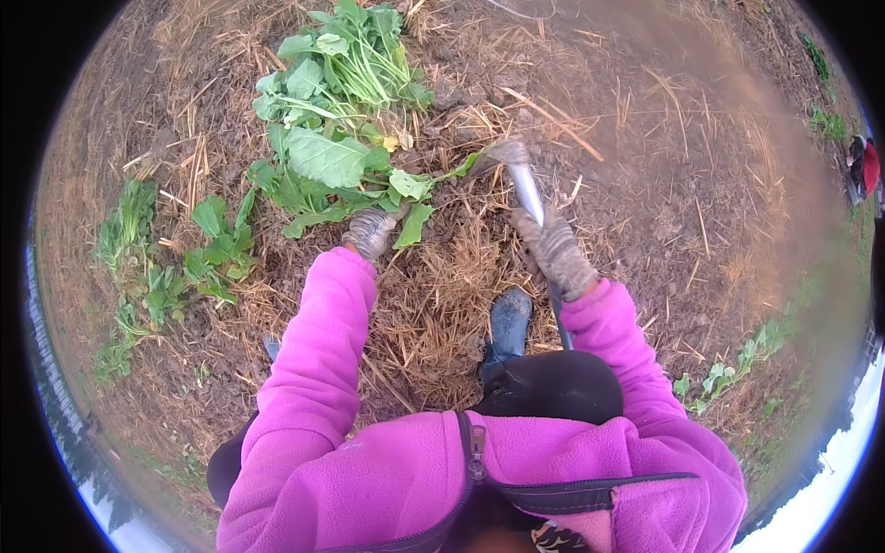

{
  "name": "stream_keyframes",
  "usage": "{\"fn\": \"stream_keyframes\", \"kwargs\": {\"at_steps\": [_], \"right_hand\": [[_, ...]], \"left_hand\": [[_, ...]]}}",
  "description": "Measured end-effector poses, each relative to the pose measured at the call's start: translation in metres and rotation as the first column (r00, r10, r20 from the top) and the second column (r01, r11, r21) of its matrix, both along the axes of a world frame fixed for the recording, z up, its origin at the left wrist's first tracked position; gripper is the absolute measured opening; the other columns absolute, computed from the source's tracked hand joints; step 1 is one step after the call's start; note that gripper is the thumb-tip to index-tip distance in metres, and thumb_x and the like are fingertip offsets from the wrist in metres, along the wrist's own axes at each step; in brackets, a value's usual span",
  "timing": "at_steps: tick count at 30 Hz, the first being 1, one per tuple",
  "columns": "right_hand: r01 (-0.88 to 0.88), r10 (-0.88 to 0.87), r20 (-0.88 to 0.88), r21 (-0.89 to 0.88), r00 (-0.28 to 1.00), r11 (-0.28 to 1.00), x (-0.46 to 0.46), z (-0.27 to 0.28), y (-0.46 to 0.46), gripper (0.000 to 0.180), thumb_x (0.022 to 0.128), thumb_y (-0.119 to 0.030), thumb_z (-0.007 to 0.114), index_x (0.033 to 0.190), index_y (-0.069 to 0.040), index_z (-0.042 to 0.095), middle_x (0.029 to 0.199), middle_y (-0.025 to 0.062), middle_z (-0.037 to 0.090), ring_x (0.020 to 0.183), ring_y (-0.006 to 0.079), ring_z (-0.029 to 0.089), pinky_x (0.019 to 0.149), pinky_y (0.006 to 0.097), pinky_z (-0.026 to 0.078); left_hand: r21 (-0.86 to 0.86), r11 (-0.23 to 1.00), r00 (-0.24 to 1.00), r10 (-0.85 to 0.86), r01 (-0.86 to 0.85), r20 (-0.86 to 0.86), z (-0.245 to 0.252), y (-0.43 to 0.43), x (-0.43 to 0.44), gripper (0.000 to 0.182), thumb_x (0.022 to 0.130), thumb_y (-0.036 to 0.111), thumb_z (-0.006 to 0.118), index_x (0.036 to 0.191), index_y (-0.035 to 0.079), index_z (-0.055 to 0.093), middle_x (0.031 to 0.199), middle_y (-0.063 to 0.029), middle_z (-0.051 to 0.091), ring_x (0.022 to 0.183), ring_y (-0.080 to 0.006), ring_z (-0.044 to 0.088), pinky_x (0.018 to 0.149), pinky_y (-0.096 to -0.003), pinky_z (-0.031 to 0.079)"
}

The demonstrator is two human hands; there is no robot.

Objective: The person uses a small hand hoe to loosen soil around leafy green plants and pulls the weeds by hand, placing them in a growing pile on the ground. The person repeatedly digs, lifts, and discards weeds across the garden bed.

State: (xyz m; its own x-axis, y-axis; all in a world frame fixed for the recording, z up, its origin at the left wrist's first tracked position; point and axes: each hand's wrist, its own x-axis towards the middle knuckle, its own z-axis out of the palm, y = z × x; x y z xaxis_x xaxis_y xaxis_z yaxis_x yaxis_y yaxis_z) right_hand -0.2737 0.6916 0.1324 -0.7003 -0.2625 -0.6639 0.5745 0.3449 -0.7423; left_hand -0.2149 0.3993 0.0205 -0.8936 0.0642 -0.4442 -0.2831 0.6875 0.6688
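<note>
A bunch of leafy green plants lies on the soil, with my gloved left hand at its lower edge, fingers partly hidden under the leaves. Gloved too, my right hand grips the metal shank of a hand hoe; its soil-coated head lies on the ground by the tip of a green stem. A long bar, seemingly the hoe's handle, runs down behind my right forearm. Beyond the leaves by my left hand is a pile of cut greens with pale stalks.
Straw is strewn over brown soil. More leafy plants stand or lie at the left, and a trailing green plant grows at the right. My dark rubber boot is between my arms. Something red and black is at the far right edge.
</note>
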Motion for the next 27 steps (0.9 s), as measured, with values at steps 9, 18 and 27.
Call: {"fn": "stream_keyframes", "kwargs": {"at_steps": [9, 18, 27], "right_hand": [[0.188, -0.192, 0.025, -0.363, 0.981, 0.913, 0.029, -0.049, 0.041, 0.031, 0.082, -0.039, 0.056, 0.095, -0.011, 0.051, 0.058, -0.0026, 0.045, 0.035, 0.0061, 0.039, 0.031, 0.0191, 0.033], [0.567, -0.595, 0.149, 0.192, 0.790, 0.801, 0.030, -0.083, 0.215, 0.056, 0.077, -0.057, 0.053, 0.101, -0.006, 0.054, 0.069, 0.0045, 0.054, 0.044, 0.0154, 0.049, 0.039, 0.0300, 0.045], [0.134, 0.034, -0.503, 0.295, 0.864, 0.946, -0.052, -0.015, 0.080, 0.024, 0.085, -0.022, 0.053, 0.102, -0.006, 0.057, 0.086, 0.0139, 0.059, 0.073, 0.0250, 0.058, 0.067, 0.0343, 0.050]], "left_hand": [[0.498, 0.581, 0.755, 0.585, -0.644, 0.295, 0.063, 0.030, 0.006, 0.051, 0.074, 0.019, 0.067, 0.115, -0.004, 0.046, 0.106, -0.0132, 0.056, 0.095, -0.0253, 0.055, 0.082, -0.0360, 0.043], [0.537, 0.651, 0.420, 0.758, -0.536, -0.499, 0.198, -0.001, 0.012, 0.025, 0.086, 0.000, 0.045, 0.111, -0.002, 0.049, 0.099, -0.0091, 0.055, 0.082, -0.0124, 0.054, 0.071, -0.0230, 0.047], [-0.529, 0.825, 0.975, -0.116, 0.200, 0.189, 0.152, 0.065, -0.089, 0.033, 0.080, 0.031, 0.052, 0.097, 0.003, 0.058, 0.092, -0.0169, 0.061, 0.091, -0.0322, 0.057, 0.080, -0.0394, 0.044]]}}
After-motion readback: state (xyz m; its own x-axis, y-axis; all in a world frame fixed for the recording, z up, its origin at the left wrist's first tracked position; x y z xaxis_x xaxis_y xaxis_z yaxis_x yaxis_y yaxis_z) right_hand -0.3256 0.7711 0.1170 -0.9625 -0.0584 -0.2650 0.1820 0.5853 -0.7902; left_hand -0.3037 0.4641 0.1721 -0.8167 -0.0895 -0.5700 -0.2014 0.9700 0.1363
